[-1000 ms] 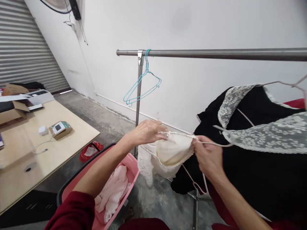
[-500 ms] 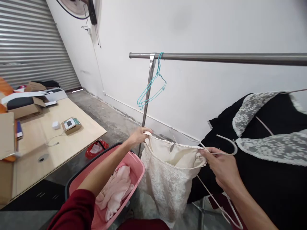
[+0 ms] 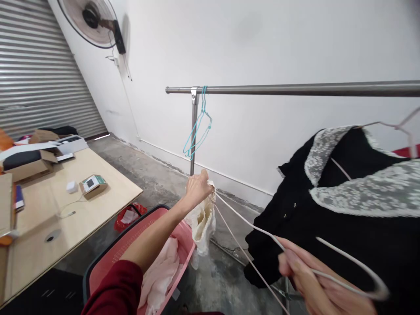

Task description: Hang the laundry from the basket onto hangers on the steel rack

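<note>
Right hand [image 3: 311,275] pinches the pale hanger [image 3: 259,228], fingers nearly closed.

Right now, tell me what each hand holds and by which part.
Left hand: the cream lace garment, by its bunched upper edge. Right hand: the white hanger, by the wire near its hook.
</note>
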Motion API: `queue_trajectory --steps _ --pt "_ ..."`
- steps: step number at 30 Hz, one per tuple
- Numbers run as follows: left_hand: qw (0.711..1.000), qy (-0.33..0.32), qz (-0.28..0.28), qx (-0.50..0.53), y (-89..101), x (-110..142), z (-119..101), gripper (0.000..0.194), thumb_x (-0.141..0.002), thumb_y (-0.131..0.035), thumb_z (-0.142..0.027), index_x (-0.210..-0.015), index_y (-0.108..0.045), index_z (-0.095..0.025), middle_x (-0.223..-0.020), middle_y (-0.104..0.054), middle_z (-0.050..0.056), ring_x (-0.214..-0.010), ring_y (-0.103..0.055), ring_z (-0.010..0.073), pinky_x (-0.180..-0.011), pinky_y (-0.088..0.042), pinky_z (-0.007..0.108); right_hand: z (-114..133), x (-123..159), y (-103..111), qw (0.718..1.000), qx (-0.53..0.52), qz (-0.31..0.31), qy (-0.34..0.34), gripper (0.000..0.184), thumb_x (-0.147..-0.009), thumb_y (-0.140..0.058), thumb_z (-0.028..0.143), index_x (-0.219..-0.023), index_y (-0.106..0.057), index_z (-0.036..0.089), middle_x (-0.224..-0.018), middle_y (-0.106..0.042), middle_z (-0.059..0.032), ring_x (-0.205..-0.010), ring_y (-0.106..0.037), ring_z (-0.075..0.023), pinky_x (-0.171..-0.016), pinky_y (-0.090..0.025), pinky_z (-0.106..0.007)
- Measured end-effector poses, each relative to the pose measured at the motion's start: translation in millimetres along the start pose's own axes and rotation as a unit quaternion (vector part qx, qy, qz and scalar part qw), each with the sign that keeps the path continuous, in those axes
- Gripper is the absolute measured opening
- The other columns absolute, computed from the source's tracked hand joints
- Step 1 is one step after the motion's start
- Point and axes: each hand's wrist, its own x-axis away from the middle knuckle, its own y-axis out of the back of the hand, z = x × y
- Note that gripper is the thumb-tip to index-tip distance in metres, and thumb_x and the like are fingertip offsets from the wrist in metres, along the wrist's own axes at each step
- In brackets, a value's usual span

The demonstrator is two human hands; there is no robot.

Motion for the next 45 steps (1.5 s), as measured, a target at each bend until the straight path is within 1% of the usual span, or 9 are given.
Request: queue_trajectory --steps 6,13,17,23,27,31,34,40,45 --pt "0.999 -0.025 -0.022 -0.039 7.4 -3 -17 0.024 -0.083 -0.050 -0.022 -0.106 -0.056 -0.019 -0.090 -0.073 0.011 -0.092 -0.069 0.0283 -0.072 -0.043 0.032 33 -4 0 0.993 0.005 -0.113 0.019 0.034 -0.080 -0.065 0.050 -0.097 -0.076 0.023 -0.067 -0.067 -0.0034 -0.059 -0.063 -0.0132 -0.051 -0.048 -0.012" --pt "0.996 -0.072 0.004 -0.047 7.9 27 -51 0.028 -0.082 -0.051 -0.018 -0.109 -0.056 -0.019 -0.090 -0.073 0.008 -0.089 -0.069 0.0256 -0.070 -0.044 0.032 17 -21 -20 0.993 0.081 -0.080 0.033 0.038 -0.087 -0.053 0.045 -0.067 -0.070 0.017 -0.074 -0.069 -0.0060 -0.051 -0.056 -0.0116 -0.043 -0.040 -0.018" --pt "0.982 -0.179 0.052 0.024 5.0 57 -69 0.032 -0.086 -0.054 -0.022 -0.117 -0.056 -0.021 -0.102 -0.071 0.004 -0.092 -0.067 0.0207 -0.075 -0.047 0.030 -11 -47 -37 0.998 0.020 -0.048 0.048 0.041 -0.088 -0.050 0.043 -0.059 -0.063 0.017 -0.071 -0.066 -0.0070 -0.069 -0.064 -0.0177 -0.059 -0.047 -0.022" --pt "0.924 -0.382 -0.016 0.000 18.5 47 -55 0.033 -0.094 -0.050 -0.051 -0.104 -0.067 -0.024 -0.115 -0.066 0.008 -0.108 -0.058 0.0222 -0.094 -0.040 0.035 -8 -72 -24 0.992 -0.082 -0.059 0.076 0.029 -0.094 -0.054 0.042 -0.093 -0.065 0.015 -0.058 -0.056 0.0004 -0.055 -0.053 -0.0137 -0.054 -0.042 -0.024" --pt "0.930 -0.367 -0.024 0.006 34.8 34 -43 0.038 -0.101 -0.037 -0.041 -0.087 -0.065 -0.020 -0.085 -0.069 0.004 -0.081 -0.061 0.0140 -0.071 -0.038 0.026 29 -70 -15 0.970 0.042 -0.085 0.222 0.024 -0.096 -0.053 0.032 -0.112 -0.062 0.017 -0.090 -0.067 -0.0066 -0.077 -0.062 -0.0178 -0.071 -0.049 -0.031" --pt "0.938 -0.320 -0.128 0.031 72.7 29 -36 0.039 -0.098 -0.043 -0.037 -0.066 -0.052 -0.017 -0.064 -0.054 0.000 -0.062 -0.048 0.0103 -0.061 -0.031 0.024 39 -32 -10 0.875 0.167 -0.218 0.398 0.030 -0.087 -0.056 0.012 -0.116 -0.058 0.021 -0.097 -0.065 -0.0081 -0.092 -0.062 -0.0219 -0.080 -0.049 -0.033" --pt "0.936 -0.305 -0.169 0.042 99.3 32 -37 0.040 -0.097 -0.044 -0.035 -0.061 -0.042 -0.017 -0.057 -0.040 -0.003 -0.054 -0.036 0.0084 -0.056 -0.025 0.024 12 -10 -19 0.901 0.268 -0.132 0.316 0.010 -0.090 -0.060 0.021 -0.100 -0.059 0.020 -0.075 -0.062 -0.0016 -0.061 -0.059 -0.0141 -0.058 -0.043 -0.026" --pt "0.935 -0.289 -0.198 0.055 109.5 41 -43 0.040 -0.095 -0.045 -0.034 -0.061 -0.037 -0.017 -0.055 -0.031 -0.005 -0.052 -0.031 0.0074 -0.055 -0.023 0.023 -46 -34 -66 0.960 0.270 0.052 -0.048 0.047 -0.085 -0.054 0.057 -0.102 -0.064 0.015 -0.063 -0.064 -0.0051 -0.064 -0.064 -0.0275 -0.057 -0.035 -0.032" --pt "0.944 -0.257 -0.191 0.076 107.4 43 -22 0.036 -0.094 -0.048 -0.033 -0.062 -0.044 -0.017 -0.056 -0.036 -0.005 -0.053 -0.036 0.0074 -0.056 -0.026 0.022 -60 -62 -79 0.980 0.168 0.039 -0.094 0.039 -0.082 -0.042 0.048 -0.083 -0.065 0.017 -0.073 -0.068 -0.0114 -0.069 -0.066 -0.0279 -0.060 -0.043 -0.033"
